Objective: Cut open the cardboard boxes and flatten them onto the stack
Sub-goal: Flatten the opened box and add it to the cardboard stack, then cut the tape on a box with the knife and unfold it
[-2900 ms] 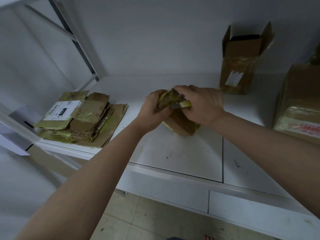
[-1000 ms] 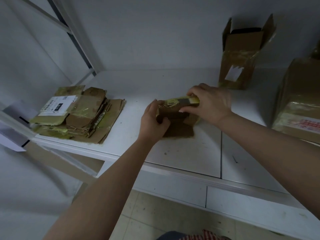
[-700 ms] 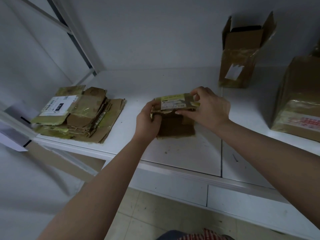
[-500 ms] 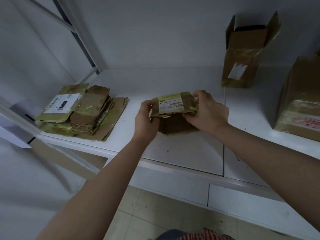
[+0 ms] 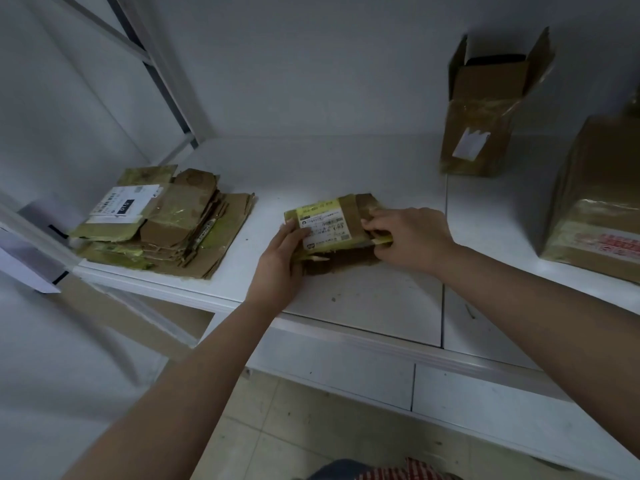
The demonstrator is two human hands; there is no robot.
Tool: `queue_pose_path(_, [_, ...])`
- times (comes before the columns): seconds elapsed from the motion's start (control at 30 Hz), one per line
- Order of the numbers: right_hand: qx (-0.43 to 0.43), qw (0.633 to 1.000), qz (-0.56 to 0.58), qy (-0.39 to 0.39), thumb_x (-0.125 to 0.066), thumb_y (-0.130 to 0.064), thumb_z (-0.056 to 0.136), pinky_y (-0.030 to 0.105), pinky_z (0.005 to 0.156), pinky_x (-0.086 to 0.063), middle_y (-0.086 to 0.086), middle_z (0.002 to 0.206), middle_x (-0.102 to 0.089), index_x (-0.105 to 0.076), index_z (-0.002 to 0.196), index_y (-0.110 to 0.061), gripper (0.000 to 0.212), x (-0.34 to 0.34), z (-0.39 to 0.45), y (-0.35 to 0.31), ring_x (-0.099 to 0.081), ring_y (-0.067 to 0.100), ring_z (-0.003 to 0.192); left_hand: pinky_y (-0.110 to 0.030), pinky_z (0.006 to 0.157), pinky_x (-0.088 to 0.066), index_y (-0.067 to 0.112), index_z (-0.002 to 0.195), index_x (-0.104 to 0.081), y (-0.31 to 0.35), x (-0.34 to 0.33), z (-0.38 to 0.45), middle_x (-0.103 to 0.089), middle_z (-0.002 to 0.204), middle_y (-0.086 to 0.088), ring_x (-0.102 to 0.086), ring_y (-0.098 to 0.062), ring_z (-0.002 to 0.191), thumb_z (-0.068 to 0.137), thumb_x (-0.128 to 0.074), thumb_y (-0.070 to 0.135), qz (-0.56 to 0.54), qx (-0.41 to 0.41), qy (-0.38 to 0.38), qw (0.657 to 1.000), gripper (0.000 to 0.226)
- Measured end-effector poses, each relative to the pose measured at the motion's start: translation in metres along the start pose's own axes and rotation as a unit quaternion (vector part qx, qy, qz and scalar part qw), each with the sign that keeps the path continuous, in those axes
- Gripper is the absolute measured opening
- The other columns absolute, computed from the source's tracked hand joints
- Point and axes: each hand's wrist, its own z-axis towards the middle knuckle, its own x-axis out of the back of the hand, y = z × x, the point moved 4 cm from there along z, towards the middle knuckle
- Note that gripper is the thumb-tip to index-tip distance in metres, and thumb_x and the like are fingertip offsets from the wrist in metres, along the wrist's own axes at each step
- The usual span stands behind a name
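A flattened box (image 5: 332,226), wrapped in yellowish tape and bearing a white shipping label, lies near the middle of the white worktop (image 5: 363,299). The left hand (image 5: 282,258) grips its left edge, thumb laid on the label. The right hand (image 5: 408,237) pinches its right edge with curled fingers. The stack (image 5: 166,226) of flattened cardboard sits well apart on the worktop's left end. An open upright box (image 5: 485,123) stands at the rear right. A larger taped box (image 5: 602,202) rests at the far right.
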Motion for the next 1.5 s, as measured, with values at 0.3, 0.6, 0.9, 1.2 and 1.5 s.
queue_pose_path(0.3, [0.008,0.998,0.004,0.065,-0.059,-0.038,0.089,0.029,0.077,-0.043,-0.009,0.127,-0.060,-0.053,0.128,-0.039,0.039,-0.011,0.008,-0.008,-0.061,0.021,0.105,-0.025,0.100,-0.039,0.009,0.130,-0.057,-0.009,0.009,-0.008,-0.055,0.134,-0.011,-0.052,-0.030,0.122,0.078,-0.062,-0.002,0.060,0.000,-0.029,0.998,0.053])
queue_pose_path(0.6, [-0.068,0.992,-0.017,0.104,-0.058,-0.012,0.085,0.029,0.069,-0.041,0.001,0.103,-0.068,-0.061,0.117,-0.026,0.035,-0.001,0.011,0.007,-0.063,0.027,0.093,-0.031,0.109,-0.028,0.009,0.137,-0.047,-0.005,0.012,0.001,-0.037,0.151,-0.011,-0.027,-0.029,0.144,0.079,-0.064,-0.002,0.045,-0.028,-0.014,0.998,0.061])
queue_pose_path(0.9, [-0.041,0.998,0.027,0.028,-0.061,-0.054,0.085,0.026,0.080,-0.035,0.000,0.137,-0.051,-0.034,0.142,-0.026,0.069,-0.013,0.003,-0.002,-0.054,0.022,0.117,-0.036,0.111,-0.035,0.024,0.146,-0.037,-0.008,0.002,0.002,-0.038,0.151,-0.008,-0.040,-0.030,0.137,0.088,-0.046,-0.007,0.040,-0.011,-0.096,0.995,0.067])
queue_pose_path(1.2, [-0.101,0.989,-0.012,0.107,-0.066,-0.046,0.083,0.027,0.062,-0.032,0.007,0.121,-0.053,-0.042,0.127,-0.015,0.059,-0.012,0.018,-0.009,-0.061,0.026,0.089,-0.026,0.059,-0.041,0.020,0.135,-0.055,0.014,0.019,0.006,-0.069,0.109,-0.020,-0.065,-0.038,0.066,0.081,-0.045,0.010,0.109,-0.065,0.006,0.992,0.057])
queue_pose_path(1.5, [0.011,0.999,-0.051,0.002,-0.050,-0.036,0.088,0.027,0.077,-0.046,-0.010,0.110,-0.067,-0.055,0.125,-0.038,0.038,-0.021,0.007,0.014,-0.062,0.017,0.097,-0.054,0.105,-0.041,0.015,0.139,-0.050,-0.017,0.001,0.009,-0.044,0.146,-0.014,-0.035,-0.038,0.139,0.079,-0.049,-0.007,0.120,-0.069,-0.117,0.983,0.064])
